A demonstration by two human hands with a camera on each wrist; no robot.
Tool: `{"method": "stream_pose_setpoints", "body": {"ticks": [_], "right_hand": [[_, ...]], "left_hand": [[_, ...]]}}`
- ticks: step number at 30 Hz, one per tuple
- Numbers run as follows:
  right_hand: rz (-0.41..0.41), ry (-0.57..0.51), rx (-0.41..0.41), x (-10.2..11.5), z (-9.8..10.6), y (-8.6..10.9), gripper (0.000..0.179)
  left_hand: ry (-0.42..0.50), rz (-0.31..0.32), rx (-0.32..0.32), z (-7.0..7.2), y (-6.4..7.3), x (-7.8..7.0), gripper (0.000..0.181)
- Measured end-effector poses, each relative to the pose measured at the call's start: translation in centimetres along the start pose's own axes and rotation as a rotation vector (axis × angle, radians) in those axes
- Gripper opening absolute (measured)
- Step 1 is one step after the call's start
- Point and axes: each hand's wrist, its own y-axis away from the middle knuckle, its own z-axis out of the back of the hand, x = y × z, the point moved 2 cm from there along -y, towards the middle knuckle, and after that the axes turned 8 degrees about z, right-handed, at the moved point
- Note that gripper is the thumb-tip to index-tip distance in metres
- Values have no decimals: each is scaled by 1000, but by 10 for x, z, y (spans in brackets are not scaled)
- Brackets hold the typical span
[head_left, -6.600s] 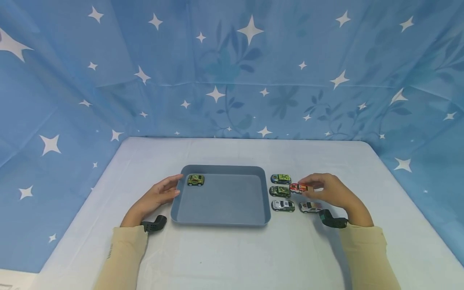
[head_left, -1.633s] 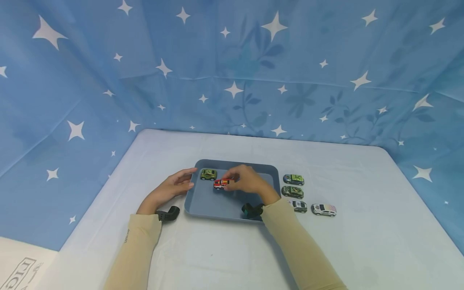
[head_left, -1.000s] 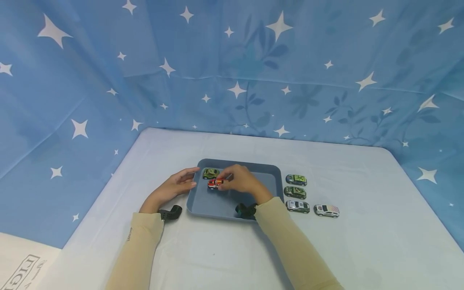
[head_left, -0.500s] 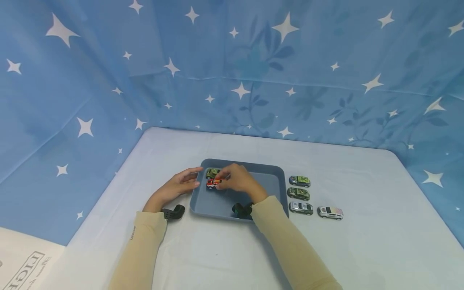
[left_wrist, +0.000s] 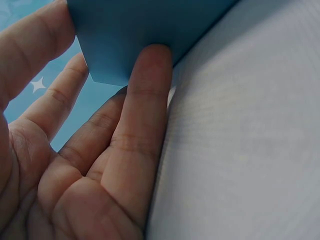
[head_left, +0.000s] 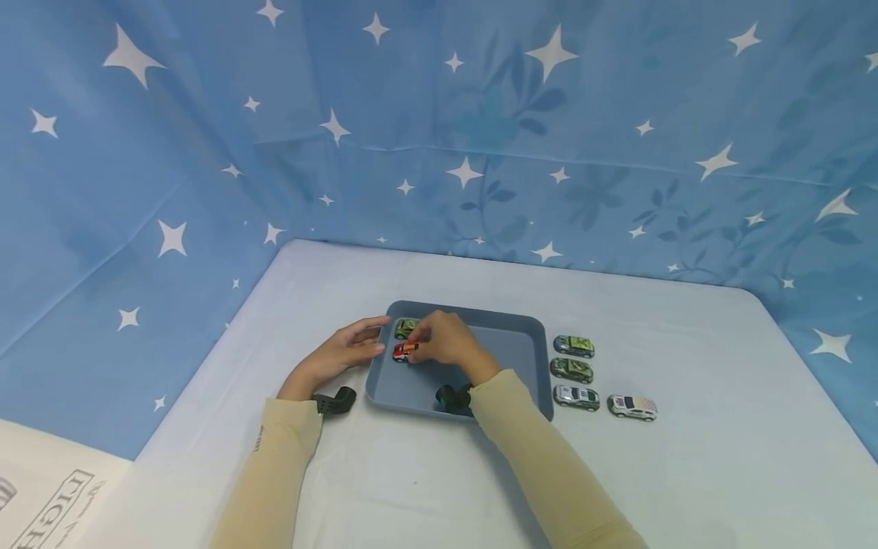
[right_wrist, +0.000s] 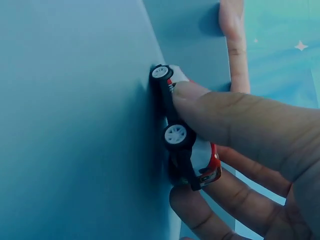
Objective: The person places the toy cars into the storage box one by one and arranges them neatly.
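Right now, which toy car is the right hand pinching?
The red-and-white car in the tray; the green car there sits farther back, the other four stand outside.

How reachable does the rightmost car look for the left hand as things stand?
Probably not reachable: the left hand is at the left side of the tray, and the tray, the right forearm and the silver car lie between it and the rightmost car.

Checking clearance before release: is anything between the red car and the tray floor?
Nothing visible. The right hand pinches the red car at the tray floor; whether it touches is unclear. The green car sits beyond, not underneath.
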Motion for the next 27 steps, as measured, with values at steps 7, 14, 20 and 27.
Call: {"method": "stream_pose_setpoints", "body": {"ticks": [7,14,20,27], "right_hand": [[7,64,2,3,-4,-1,27],[28,81,5,4,-3,0,30],[57,48,-1,3,1,2,26],[103,-49,21,-2,9,6,27]], "left_hand": [[3,4,2,0,-1,0,69],[-2,-2,6,0,-2,1,69],[10,-8,11,0,-3,1,68],[14,-3,14,0,-1,1,67]]}}
